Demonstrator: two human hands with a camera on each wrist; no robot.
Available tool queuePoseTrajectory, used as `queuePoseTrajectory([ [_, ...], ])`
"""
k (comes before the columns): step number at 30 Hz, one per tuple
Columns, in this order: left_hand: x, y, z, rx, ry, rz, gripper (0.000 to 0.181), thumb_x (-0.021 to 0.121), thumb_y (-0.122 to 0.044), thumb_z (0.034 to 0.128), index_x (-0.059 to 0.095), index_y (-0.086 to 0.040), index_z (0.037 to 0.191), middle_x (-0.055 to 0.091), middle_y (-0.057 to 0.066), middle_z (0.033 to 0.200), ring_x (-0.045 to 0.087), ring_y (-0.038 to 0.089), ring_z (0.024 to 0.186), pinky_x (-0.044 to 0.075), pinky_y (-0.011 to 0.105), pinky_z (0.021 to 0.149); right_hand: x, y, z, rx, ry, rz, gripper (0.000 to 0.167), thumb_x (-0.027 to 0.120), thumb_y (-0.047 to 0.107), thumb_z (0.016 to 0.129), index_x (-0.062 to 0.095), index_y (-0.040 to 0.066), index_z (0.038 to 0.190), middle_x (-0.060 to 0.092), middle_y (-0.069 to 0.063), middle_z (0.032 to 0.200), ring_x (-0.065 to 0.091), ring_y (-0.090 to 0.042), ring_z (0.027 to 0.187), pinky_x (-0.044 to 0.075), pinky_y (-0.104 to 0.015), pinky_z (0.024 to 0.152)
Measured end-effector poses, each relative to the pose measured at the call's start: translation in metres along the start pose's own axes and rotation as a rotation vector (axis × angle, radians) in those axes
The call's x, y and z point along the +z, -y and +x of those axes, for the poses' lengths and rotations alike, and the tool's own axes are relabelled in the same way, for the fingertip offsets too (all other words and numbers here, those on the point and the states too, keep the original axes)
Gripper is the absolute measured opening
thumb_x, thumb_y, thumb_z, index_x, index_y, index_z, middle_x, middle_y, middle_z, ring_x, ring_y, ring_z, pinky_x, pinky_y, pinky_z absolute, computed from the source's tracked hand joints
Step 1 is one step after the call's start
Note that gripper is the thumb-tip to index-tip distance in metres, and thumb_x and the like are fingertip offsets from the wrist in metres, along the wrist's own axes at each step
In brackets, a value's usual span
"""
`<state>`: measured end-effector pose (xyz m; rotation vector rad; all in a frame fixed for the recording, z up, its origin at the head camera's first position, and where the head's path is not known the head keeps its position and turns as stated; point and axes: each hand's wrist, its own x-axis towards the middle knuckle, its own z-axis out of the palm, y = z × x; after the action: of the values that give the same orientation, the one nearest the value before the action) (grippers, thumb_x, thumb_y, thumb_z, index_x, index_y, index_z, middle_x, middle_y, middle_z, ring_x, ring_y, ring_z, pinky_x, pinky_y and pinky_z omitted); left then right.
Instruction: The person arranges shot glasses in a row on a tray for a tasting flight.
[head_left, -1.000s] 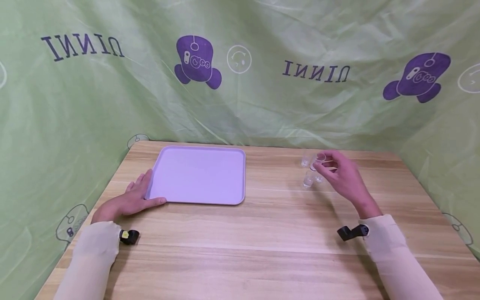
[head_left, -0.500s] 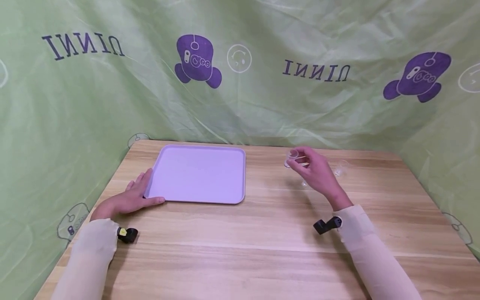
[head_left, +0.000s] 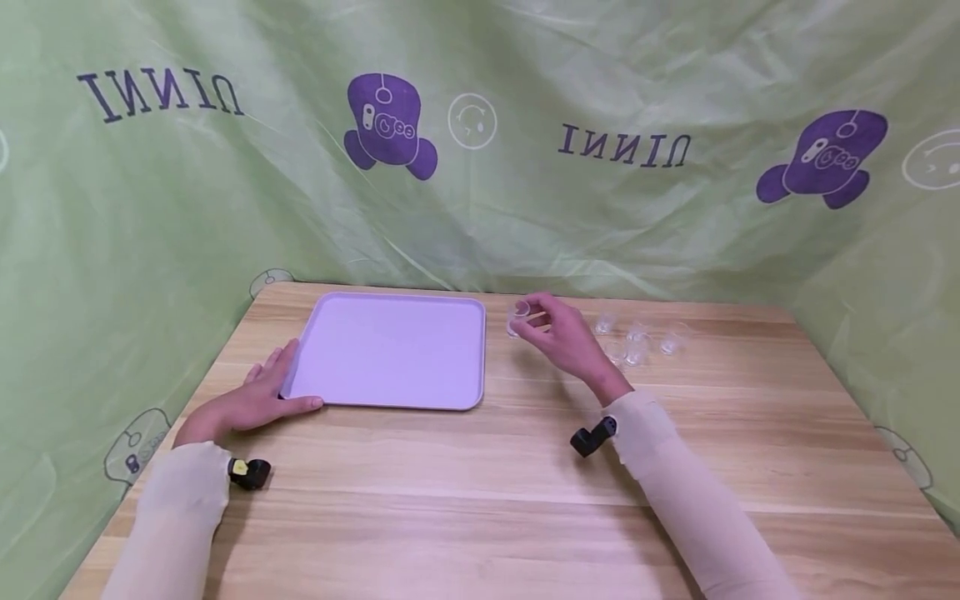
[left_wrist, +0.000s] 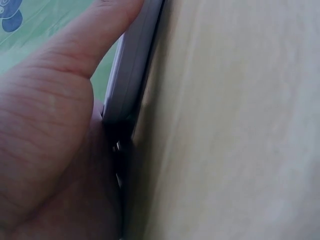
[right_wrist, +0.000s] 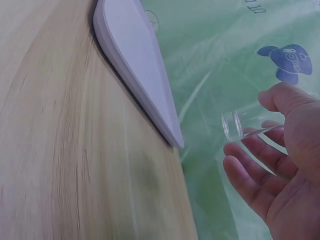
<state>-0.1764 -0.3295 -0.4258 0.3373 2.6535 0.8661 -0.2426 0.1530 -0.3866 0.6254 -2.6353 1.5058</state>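
Observation:
Just right of the purple tray [head_left: 390, 350], my right hand [head_left: 558, 333] pinches a small clear shot glass [head_left: 516, 321] between thumb and fingers. The right wrist view shows that glass [right_wrist: 245, 125] held above the table, its thick base toward the tray [right_wrist: 137, 65]. My left hand [head_left: 258, 400] rests at the tray's near left corner, thumb along the front edge and fingers along the left side. Up close in the left wrist view, the left hand [left_wrist: 50, 115] touches the tray's rim [left_wrist: 132, 65].
Several more clear shot glasses [head_left: 636, 348] stand in a group on the wooden table [head_left: 465, 500], to the right of my right hand. A green printed curtain [head_left: 525, 225] hangs behind the table's far edge.
My right hand has lifted a shot glass out of the group and carried it left toward the tray. The left hand stays at the tray's corner.

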Motion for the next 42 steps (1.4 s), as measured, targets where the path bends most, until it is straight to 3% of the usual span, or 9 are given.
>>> queuePoseTrajectory([
  [10, -0.003, 0.003, 0.001, 0.006, -0.014, -0.003, 0.119, 0.070, -0.051, 0.0944, -0.014, -0.001, 0.161, -0.010, 0.031, 0.166, -0.014, 0.048, 0.151, -0.009, 0.067, 0.117, 0.037, 0.008, 0.029, -0.005, 0.057, 0.031, 0.031, 0.076, 0.017, 0.097, 0.066, 0.002, 0.122, 0.069, -0.007, 0.115, 0.069, -0.025, 0.102, 0.059, -0.033, 0.084],
  [17, 0.001, 0.006, 0.002, 0.054, -0.041, -0.037, 0.117, 0.072, -0.045, 0.0945, -0.011, 0.003, 0.161, -0.009, 0.034, 0.165, -0.015, 0.050, 0.150, -0.013, 0.066, 0.116, 0.063, 0.013, 0.045, 0.015, 0.059, 0.076, 0.030, 0.075, 0.016, 0.097, 0.066, 0.004, 0.123, 0.069, -0.007, 0.113, 0.067, -0.025, 0.104, 0.057, -0.033, 0.085],
  [23, 0.002, 0.005, 0.000, 0.016, -0.022, -0.019, 0.118, 0.071, -0.049, 0.0941, -0.013, 0.000, 0.161, -0.010, 0.032, 0.166, -0.014, 0.049, 0.151, -0.010, 0.068, 0.116, 0.087, 0.016, 0.057, 0.017, 0.069, 0.092, 0.031, 0.075, 0.016, 0.097, 0.066, 0.003, 0.124, 0.069, -0.007, 0.112, 0.067, -0.022, 0.102, 0.057, -0.031, 0.083],
  [30, -0.003, 0.005, -0.001, 0.018, -0.025, -0.018, 0.119, 0.072, -0.049, 0.0940, -0.014, -0.001, 0.161, -0.010, 0.032, 0.166, -0.014, 0.049, 0.151, -0.010, 0.068, 0.116, 0.112, 0.025, 0.074, -0.033, 0.086, 0.135, 0.032, 0.074, 0.015, 0.097, 0.066, 0.001, 0.125, 0.070, -0.007, 0.113, 0.068, -0.021, 0.102, 0.057, -0.029, 0.081],
  [37, 0.000, 0.008, 0.000, 0.075, -0.049, -0.056, 0.116, 0.071, -0.044, 0.0950, -0.012, 0.001, 0.161, -0.008, 0.035, 0.164, -0.016, 0.048, 0.150, -0.015, 0.065, 0.116, 0.131, 0.031, 0.082, -0.013, 0.107, 0.179, 0.030, 0.075, 0.014, 0.097, 0.067, 0.003, 0.124, 0.070, -0.008, 0.114, 0.067, -0.022, 0.104, 0.057, -0.028, 0.078],
  [42, 0.003, 0.007, 0.003, 0.054, -0.041, -0.049, 0.116, 0.071, -0.047, 0.0946, -0.012, -0.002, 0.162, -0.009, 0.031, 0.166, -0.016, 0.046, 0.151, -0.013, 0.066, 0.116, 0.141, 0.033, 0.084, -0.022, 0.129, 0.170, 0.032, 0.074, 0.012, 0.097, 0.066, -0.001, 0.126, 0.070, -0.012, 0.116, 0.067, -0.025, 0.104, 0.056, -0.027, 0.079],
])
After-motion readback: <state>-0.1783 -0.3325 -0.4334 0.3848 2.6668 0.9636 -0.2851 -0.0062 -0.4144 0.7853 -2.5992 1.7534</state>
